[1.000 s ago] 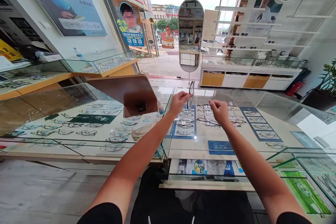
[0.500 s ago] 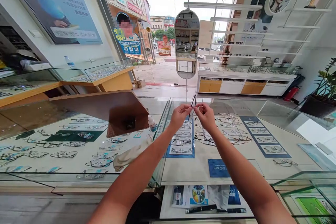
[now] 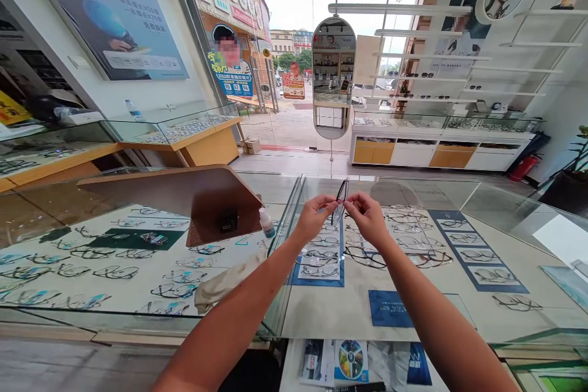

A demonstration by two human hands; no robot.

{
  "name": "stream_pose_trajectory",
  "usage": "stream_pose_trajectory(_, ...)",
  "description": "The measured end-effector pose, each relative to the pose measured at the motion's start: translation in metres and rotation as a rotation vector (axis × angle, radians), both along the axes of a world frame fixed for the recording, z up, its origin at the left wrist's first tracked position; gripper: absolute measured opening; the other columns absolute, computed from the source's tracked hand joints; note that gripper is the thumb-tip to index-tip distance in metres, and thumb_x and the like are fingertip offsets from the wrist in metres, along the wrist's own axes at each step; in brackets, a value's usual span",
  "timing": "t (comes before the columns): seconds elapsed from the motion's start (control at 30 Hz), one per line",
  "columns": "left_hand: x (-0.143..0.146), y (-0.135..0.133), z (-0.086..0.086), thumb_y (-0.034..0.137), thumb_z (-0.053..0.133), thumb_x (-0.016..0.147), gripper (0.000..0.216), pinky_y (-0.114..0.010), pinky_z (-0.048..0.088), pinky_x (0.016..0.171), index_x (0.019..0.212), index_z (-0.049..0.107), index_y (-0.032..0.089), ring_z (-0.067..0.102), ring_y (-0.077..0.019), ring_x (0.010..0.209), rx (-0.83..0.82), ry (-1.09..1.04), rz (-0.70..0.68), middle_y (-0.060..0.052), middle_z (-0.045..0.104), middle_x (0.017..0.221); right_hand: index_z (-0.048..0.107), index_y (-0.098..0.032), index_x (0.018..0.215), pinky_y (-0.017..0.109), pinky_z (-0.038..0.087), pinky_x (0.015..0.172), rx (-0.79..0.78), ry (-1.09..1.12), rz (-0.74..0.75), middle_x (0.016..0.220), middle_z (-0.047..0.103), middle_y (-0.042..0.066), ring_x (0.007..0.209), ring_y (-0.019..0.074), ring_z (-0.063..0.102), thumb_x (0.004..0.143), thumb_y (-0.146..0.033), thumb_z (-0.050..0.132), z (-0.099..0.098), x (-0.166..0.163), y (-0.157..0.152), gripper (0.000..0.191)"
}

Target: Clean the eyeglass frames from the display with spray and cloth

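A pair of dark-rimmed eyeglasses (image 3: 342, 191) is held up over the glass counter, turned on edge so that its frame looks narrow and upright. My left hand (image 3: 316, 215) pinches it from the left with thumb and fingertips. From the other side my right hand (image 3: 366, 215) grips it the same way, the fingertips of both hands almost meeting. The fingers cover part of the frame. Below the hands, under the glass, a blue-edged display board (image 3: 337, 282) carries several eyeglasses, and more eyeglasses (image 3: 404, 257) lie to its right.
A brown board (image 3: 184, 190) leans over the left counter, beside a small white bottle (image 3: 266, 222) and a beige cloth (image 3: 225, 285). A blue cloth (image 3: 390, 309) lies in the right case. An oval mirror (image 3: 334, 76) stands ahead, and a fire extinguisher (image 3: 523, 166) is far right.
The view has tilted and shifted slightly, so the scene sits a little differently. Both hands still hold the eyeglasses, which appear somewhat lower in the picture.
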State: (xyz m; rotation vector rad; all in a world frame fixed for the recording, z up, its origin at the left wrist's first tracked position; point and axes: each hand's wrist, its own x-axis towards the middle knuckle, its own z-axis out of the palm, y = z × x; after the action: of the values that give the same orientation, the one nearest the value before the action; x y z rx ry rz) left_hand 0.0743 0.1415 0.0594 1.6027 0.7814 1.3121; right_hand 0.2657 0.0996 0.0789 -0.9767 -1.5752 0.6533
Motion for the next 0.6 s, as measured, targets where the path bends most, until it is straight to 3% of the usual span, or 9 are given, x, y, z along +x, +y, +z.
stream_pose_trajectory(0.43, 0.0013, -0.0034, -0.0026, 0.065, 0.085, 0.086, 0.044, -0.042, 0.06, 0.094, 0.099, 0.083, 0.023, 0.076, -0.0279, 0.102, 0.006, 0.018, -0.026, -0.008, 0.081, 0.095, 0.067, -0.023, 0.095, 0.031, 0.028, 0.06, 0.017, 0.028, -0.064, 0.059, 0.038, -0.009, 0.057, 0.0142, 0.035, 0.097, -0.046, 0.067, 0.0013, -0.001, -0.0009, 0.023)
stream_pose_trajectory(0.6, 0.0008, -0.0038, -0.003, 0.064, 0.084, 0.087, 0.044, -0.042, 0.06, 0.097, 0.101, 0.083, 0.022, 0.076, -0.0285, 0.106, 0.006, 0.028, -0.022, -0.009, 0.082, 0.102, 0.066, -0.024, 0.089, 0.031, 0.029, 0.059, -0.014, 0.064, -0.047, 0.06, 0.04, -0.007, 0.058, 0.0144, 0.036, 0.094, -0.049, 0.069, 0.0037, -0.0011, -0.0006, 0.026)
